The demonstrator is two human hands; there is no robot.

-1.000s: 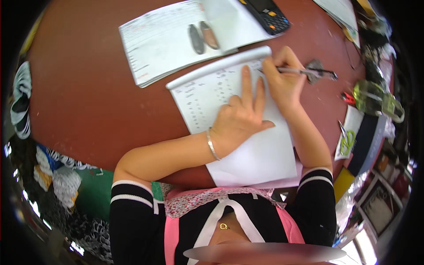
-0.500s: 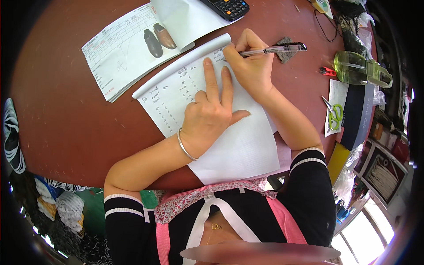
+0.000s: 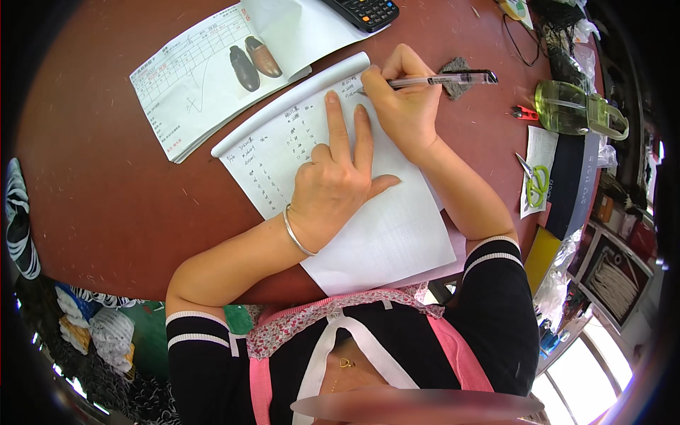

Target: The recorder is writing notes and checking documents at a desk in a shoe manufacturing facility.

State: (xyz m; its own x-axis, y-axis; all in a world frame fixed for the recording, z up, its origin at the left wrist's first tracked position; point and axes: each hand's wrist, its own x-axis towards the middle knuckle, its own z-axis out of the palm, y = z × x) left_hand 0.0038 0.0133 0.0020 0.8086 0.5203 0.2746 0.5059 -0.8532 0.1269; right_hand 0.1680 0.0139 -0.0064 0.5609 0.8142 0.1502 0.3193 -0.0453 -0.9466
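A white notepad [image 3: 382, 234] with handwritten columns lies slanted before me, its top pages rolled back along the far edge. My left hand [image 3: 331, 177] rests flat on it, index and middle fingers stretched out and the thumb spread to the right. In my right hand [image 3: 411, 106] is a clear pen with a black cap [image 3: 464, 76] on its back end. Its tip meets the paper near the upper right corner, beside a short block of writing. The right hand's fingers are closed round the barrel.
Beyond the notepad lies a stack of printed forms [image 3: 184, 92] with a picture of two shoes, and a black calculator [image 3: 365, 13]. A grey stone-like lump [image 3: 459, 79] sits under the pen's end. Rightward are a green bottle [image 3: 563, 110], green-handled scissors [image 3: 538, 185] and a red clip-like thing [image 3: 525, 113].
My right hand and the pen have shifted slightly to the right along the line of writing. The notepad's lower right corner has moved a little to the right. My left hand stays in place.
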